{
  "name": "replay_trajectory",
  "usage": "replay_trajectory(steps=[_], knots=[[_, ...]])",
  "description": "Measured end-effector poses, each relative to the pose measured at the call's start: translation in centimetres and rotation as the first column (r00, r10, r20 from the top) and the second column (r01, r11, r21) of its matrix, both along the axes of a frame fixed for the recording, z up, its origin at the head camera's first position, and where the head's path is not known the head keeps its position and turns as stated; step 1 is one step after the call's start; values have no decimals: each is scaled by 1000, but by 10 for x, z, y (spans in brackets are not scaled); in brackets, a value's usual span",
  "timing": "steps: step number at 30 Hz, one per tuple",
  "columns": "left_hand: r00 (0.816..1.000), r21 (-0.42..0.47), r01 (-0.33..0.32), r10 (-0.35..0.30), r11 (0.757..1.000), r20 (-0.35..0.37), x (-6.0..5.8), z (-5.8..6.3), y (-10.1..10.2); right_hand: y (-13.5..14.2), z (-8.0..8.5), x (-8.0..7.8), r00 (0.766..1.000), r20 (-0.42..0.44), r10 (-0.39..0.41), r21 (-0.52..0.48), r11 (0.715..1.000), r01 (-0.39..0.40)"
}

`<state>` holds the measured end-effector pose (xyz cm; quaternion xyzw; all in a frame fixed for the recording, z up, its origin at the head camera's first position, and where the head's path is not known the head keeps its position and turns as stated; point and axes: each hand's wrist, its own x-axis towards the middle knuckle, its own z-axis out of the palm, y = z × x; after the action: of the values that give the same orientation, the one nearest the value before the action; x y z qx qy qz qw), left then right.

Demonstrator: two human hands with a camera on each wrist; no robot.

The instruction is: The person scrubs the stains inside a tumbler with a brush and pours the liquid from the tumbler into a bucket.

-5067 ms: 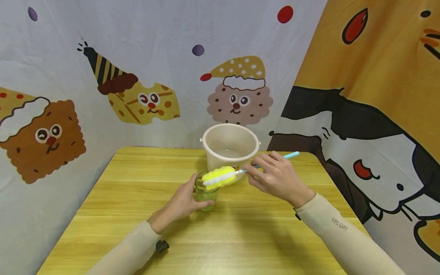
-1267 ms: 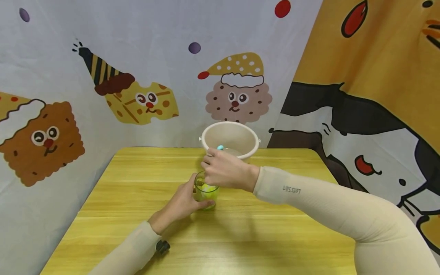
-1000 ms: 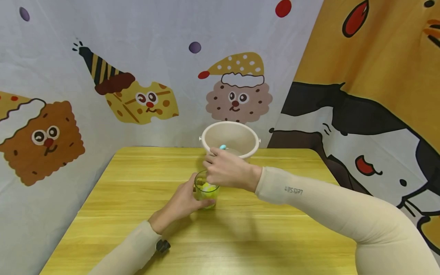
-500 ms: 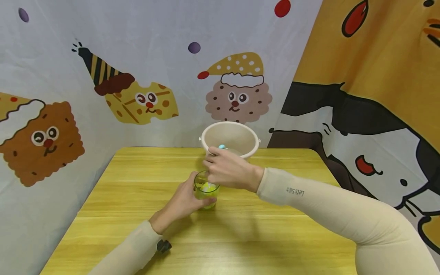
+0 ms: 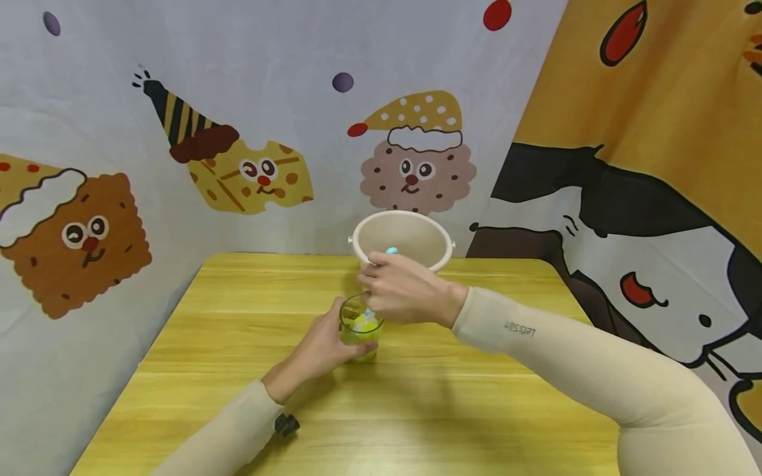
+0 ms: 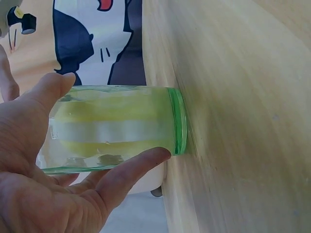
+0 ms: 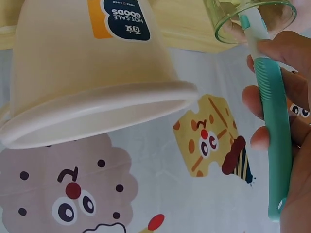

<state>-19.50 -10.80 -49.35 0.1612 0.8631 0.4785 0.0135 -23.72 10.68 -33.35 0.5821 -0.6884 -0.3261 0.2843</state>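
A green clear drinking glass stands on the table, and my left hand grips its side with thumb and fingers spread round it. Inside the glass is the yellow and white sponge head of a cup brush, seen through the wall in the left wrist view. My right hand holds the brush's teal handle above the glass rim, fingers curled round it. The handle slants up and away toward the bucket. In the head view the right hand covers most of the handle, leaving its light blue end showing.
A cream bucket stands just behind the glass and the right hand, its front hidden by that hand. It bears a printed label. The wooden table ends at a wall cloth with cartoon prints.
About five seconds ago the brush lay across the glass rim; its sponge head has since gone down inside. Over the last second the right hand shifts only slightly. The left hand keeps its grip.
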Motion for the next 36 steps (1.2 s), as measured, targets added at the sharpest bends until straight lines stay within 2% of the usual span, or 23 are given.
replay_trajectory(steps=[10,17,24,29,36], knots=[[1000,-9,17,-17,1000,-1,-1,0,0,12,13,2,999,-52,2,-30,1000,-3],[1000,13,30,-30,999,1,1,2,0,17,26,5,995,-90,39,-93,995,-47],[999,12,30,-30,999,-13,0,0,-1,17,34,5,992,-94,90,-140,985,-102],[999,6,30,-30,1000,-18,0,-1,-1,17,37,6,989,-90,113,-143,982,-125],[999,17,29,-29,999,-14,0,-2,0,17,40,5,982,-150,112,-126,983,-132]])
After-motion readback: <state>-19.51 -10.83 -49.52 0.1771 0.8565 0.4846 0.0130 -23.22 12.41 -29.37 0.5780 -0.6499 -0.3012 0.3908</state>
